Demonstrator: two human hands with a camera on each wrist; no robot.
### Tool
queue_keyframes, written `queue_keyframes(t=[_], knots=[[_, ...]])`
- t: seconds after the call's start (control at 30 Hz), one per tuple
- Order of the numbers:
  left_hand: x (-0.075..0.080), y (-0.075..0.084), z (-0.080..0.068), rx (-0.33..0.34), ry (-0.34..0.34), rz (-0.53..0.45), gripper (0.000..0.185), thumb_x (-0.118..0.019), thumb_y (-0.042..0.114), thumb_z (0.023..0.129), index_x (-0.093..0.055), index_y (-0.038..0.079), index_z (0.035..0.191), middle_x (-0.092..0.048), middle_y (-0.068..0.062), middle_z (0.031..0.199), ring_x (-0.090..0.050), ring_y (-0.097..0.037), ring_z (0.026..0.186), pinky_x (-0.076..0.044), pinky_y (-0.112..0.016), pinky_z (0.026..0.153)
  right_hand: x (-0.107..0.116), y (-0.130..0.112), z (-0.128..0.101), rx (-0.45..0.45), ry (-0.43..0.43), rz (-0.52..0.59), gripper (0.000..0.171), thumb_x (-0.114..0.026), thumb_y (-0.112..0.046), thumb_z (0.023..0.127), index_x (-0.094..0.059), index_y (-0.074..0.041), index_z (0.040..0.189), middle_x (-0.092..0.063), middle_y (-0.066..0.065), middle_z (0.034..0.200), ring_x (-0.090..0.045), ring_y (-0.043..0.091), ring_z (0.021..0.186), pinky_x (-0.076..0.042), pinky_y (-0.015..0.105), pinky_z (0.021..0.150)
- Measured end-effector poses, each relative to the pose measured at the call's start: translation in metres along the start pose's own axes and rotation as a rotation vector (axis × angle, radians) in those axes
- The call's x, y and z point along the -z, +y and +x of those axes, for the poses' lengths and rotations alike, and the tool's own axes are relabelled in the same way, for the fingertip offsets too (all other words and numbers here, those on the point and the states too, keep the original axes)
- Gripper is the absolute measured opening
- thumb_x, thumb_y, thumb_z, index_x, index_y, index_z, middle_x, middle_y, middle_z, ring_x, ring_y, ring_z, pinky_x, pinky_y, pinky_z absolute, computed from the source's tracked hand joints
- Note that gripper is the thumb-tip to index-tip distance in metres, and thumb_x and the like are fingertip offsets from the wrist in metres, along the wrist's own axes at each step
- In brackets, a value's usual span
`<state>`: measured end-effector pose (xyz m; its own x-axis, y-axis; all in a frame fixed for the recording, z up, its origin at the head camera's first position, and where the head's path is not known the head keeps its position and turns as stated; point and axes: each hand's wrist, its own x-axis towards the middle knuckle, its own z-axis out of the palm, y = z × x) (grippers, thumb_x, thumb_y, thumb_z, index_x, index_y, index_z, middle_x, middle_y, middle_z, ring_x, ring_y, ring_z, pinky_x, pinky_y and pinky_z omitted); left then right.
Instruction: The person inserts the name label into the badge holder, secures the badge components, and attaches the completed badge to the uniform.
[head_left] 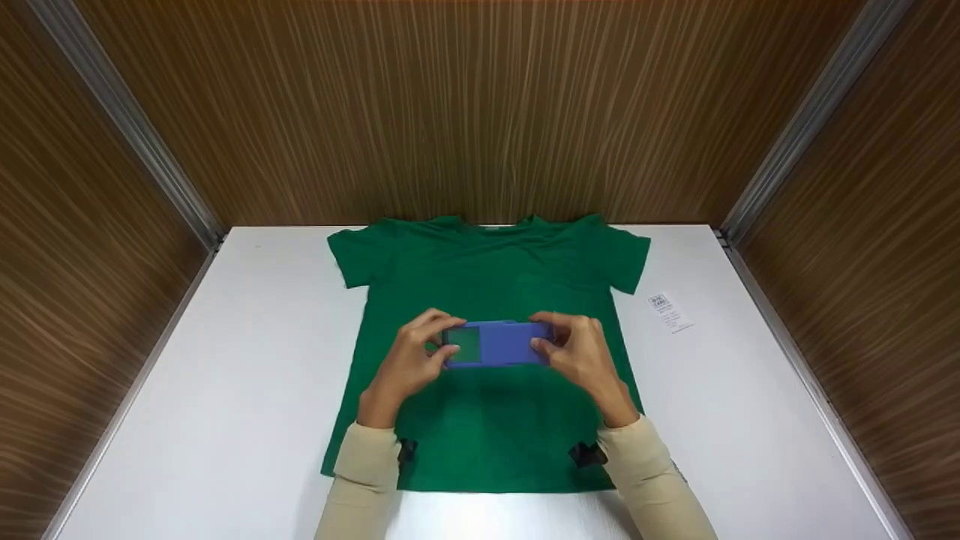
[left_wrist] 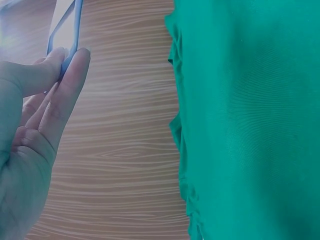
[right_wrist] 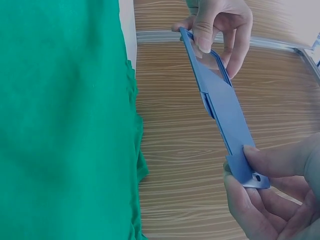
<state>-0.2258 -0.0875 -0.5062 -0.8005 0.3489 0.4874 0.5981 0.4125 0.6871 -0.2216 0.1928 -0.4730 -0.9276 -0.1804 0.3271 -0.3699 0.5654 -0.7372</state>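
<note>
Both hands hold a blue plastic card holder [head_left: 516, 343] level above a green T-shirt [head_left: 487, 412]. My left hand [head_left: 411, 356] pinches its left end, by the see-through window, between thumb and fingers. At the other end my right hand [head_left: 581, 352] pinches the solid blue part. In the right wrist view the card holder [right_wrist: 227, 107] shows a small slot near the right thumb. The left wrist view shows the left hand [left_wrist: 37, 115] with only one end of the holder [left_wrist: 65, 30].
The T-shirt lies spread on a white table [head_left: 247, 375], neckline at the far edge. A small white printed card [head_left: 670, 313] with a square code lies right of it. Wood-grain panels [head_left: 480, 112] with metal strips stand around the back and sides.
</note>
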Motion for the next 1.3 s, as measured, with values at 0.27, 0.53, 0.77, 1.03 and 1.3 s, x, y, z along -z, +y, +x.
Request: queue_keyframes(t=[0.27, 0.53, 0.77, 1.03, 1.3], knots=[[-0.0001, -0.0012, -0.0001, 0.008, 0.003, -0.006, 0.035, -0.073, -0.003, 0.092, -0.071, 0.005, 0.127, -0.067, -0.013, 0.117, -0.065, -0.022, 0.09, -0.06, -0.044, 0.076, 0.0008, 0.0002, 0.0, -0.019, -0.006, 0.013, 0.03, -0.079, 0.001, 0.087, -0.077, -0.004, 0.117, -0.078, 0.02, 0.106, -0.071, 0.022, 0.073, -0.059, 0.035, 0.064], [0.001, -0.0004, -0.0008, 0.026, 0.007, 0.008, 0.035, -0.073, -0.002, 0.093, -0.072, 0.006, 0.126, -0.067, -0.012, 0.116, -0.065, -0.02, 0.089, -0.06, -0.035, 0.076, 0.0016, 0.0002, 0.0, -0.028, -0.007, 0.024, 0.03, -0.078, 0.002, 0.087, -0.077, -0.002, 0.117, -0.078, 0.021, 0.107, -0.071, 0.024, 0.075, -0.061, 0.038, 0.067], [0.0032, -0.0002, -0.0009, 0.024, 0.009, 0.009, 0.034, -0.072, -0.002, 0.093, -0.072, 0.006, 0.126, -0.067, -0.012, 0.116, -0.066, -0.02, 0.087, -0.06, -0.033, 0.073, 0.0022, 0.0009, 0.0006, -0.018, -0.003, 0.02, 0.029, -0.078, 0.003, 0.087, -0.077, -0.002, 0.116, -0.078, 0.02, 0.104, -0.069, 0.022, 0.073, -0.058, 0.034, 0.066], [0.0054, -0.0012, -0.0009, 0.014, 0.013, -0.001, 0.032, -0.072, 0.001, 0.094, -0.072, 0.005, 0.126, -0.067, -0.013, 0.116, -0.066, -0.021, 0.084, -0.059, -0.029, 0.068, 0.0029, 0.002, 0.0012, -0.028, -0.008, 0.002, 0.028, -0.078, 0.002, 0.088, -0.077, -0.002, 0.115, -0.078, 0.021, 0.106, -0.072, 0.024, 0.074, -0.06, 0.034, 0.065], [0.0063, -0.0026, -0.0009, 0.007, 0.021, -0.002, 0.032, -0.072, 0.001, 0.094, -0.072, 0.007, 0.125, -0.067, -0.011, 0.116, -0.065, -0.019, 0.085, -0.059, -0.03, 0.071, 0.0035, 0.0015, 0.001, -0.021, -0.011, -0.001, 0.027, -0.077, 0.002, 0.089, -0.077, -0.003, 0.115, -0.078, 0.02, 0.104, -0.069, 0.022, 0.071, -0.056, 0.03, 0.063]])
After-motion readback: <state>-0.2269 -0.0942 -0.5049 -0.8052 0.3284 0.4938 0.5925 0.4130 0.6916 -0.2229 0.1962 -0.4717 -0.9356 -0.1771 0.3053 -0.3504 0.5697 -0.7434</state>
